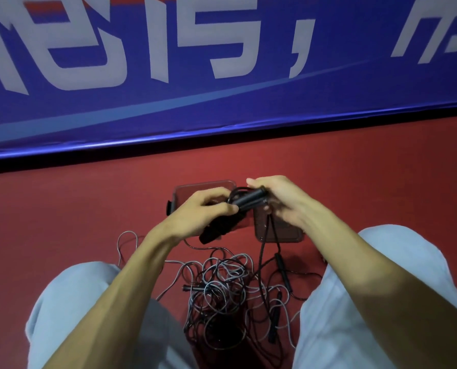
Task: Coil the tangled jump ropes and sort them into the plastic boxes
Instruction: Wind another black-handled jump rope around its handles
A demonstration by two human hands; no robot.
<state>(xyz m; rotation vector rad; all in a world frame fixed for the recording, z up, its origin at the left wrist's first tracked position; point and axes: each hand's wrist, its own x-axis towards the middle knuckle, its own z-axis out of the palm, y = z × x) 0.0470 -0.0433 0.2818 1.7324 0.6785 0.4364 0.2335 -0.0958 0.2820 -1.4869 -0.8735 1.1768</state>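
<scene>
Red floor, blue banner behind, your left hand and right hand both gripping black handles, tangled ropes below.

Indoor light is dim and even, seemingly from overhead. The red floor darkens toward the lower edge, with soft shadows under the jump ropes. A thin glare streaks the blue banner along its lower fold, which bows with wide-angle distortion. Motion blur smears the right grip; overall focus is soft.
</scene>
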